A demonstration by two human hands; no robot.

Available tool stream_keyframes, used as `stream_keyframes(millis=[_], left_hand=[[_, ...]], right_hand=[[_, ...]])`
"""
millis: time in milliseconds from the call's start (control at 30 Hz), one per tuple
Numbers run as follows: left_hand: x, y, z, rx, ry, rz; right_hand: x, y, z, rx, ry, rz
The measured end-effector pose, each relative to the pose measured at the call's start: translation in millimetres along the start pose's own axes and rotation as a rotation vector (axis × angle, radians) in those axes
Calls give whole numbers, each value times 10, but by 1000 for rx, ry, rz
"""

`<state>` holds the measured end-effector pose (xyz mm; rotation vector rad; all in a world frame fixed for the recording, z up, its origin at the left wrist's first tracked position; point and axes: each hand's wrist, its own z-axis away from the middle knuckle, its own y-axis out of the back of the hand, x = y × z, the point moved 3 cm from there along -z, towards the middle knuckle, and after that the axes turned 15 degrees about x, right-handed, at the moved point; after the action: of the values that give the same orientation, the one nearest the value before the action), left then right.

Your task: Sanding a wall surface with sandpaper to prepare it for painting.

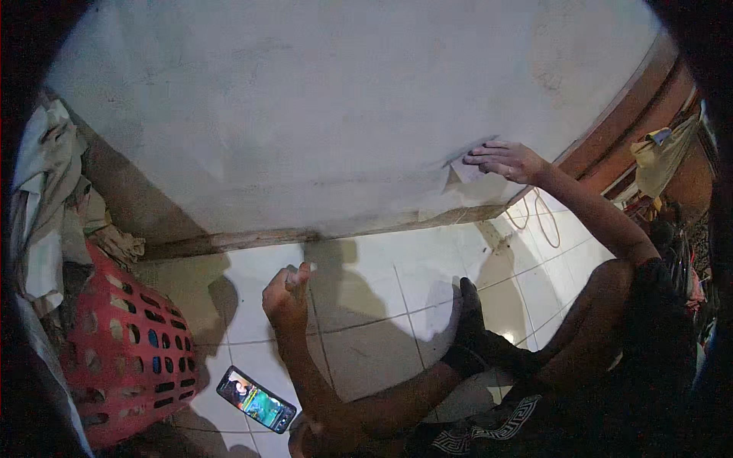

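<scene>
My right hand (507,161) lies with extended fingers against the lower part of a pale painted wall (355,103). Under its fingers is a small pale sheet (467,173), perhaps paper, pressed to the wall; a corner sticks out below and casts a shadow. A ring shows on one finger. My left hand (286,293) is raised above the tiled floor with its fingers curled and thumb up. A small whitish spot shows by the thumb tip, and I cannot tell if it is something held.
On the floor tiles (366,366) beside my left forearm lies a smartphone (256,399) with its screen lit. A red plastic laundry basket (134,343) with clothes (48,200) stands at left. A looped cord (547,220) lies near the wall's right end, by brown wooden furniture (630,120).
</scene>
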<state>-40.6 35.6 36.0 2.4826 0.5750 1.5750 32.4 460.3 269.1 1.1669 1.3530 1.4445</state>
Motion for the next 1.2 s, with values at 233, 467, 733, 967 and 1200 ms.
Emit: stream_keyframes(millis=[233, 467, 733, 967, 1200], left_hand=[[-7, -24, -29, -51, 74, -44], [36, -31, 17, -16, 53, 54], [42, -25, 2, 66, -76, -39], [27, -90, 15, -57, 20, -91], [65, 27, -14, -16, 54, 5]], right_hand=[[268, -248, 107, 277, 545, 397], [-170, 12, -105, 374, 414, 279], [337, -179, 335, 386, 443, 423], [69, -79, 129, 454, 555, 422], [78, -53, 104, 448, 546, 357]])
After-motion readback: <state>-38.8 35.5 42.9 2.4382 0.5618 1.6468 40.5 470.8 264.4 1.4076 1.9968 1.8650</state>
